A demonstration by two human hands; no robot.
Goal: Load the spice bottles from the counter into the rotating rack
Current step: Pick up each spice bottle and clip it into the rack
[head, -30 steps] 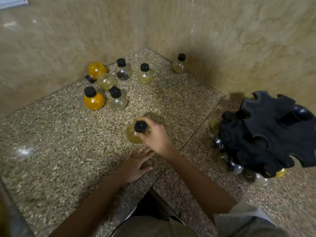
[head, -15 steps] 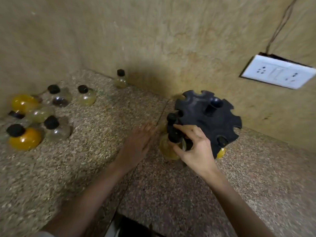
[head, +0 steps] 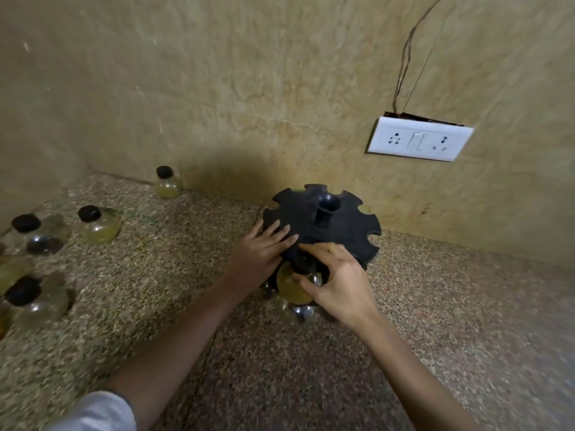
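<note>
The black rotating rack [head: 339, 227] stands on the granite counter [head: 435, 306] by the back wall, its top disc notched all round. My right hand [head: 339, 281] grips a round yellow spice bottle [head: 289, 286] by its black cap, right at a notch on the rack's near edge. My left hand [head: 264, 248] lies flat, fingers apart, on the disc's left side. Under the disc I glimpse other bottles [head: 300, 311]. Loose bottles stand to the left: one by the wall [head: 167, 184], one yellowish [head: 98, 224], a dark one [head: 39, 234], a clear one [head: 34, 298].
A white socket plate [head: 418, 139] with wires running up sits on the wall above right of the rack. Beige tiled walls meet in a corner at the left. Bare counter stretches to the right of the rack and in front of it.
My right hand carried the yellow bottle from mid-counter to the rack's near notch. My left hand left the counter and came down on the rack's top. My view swung right.
</note>
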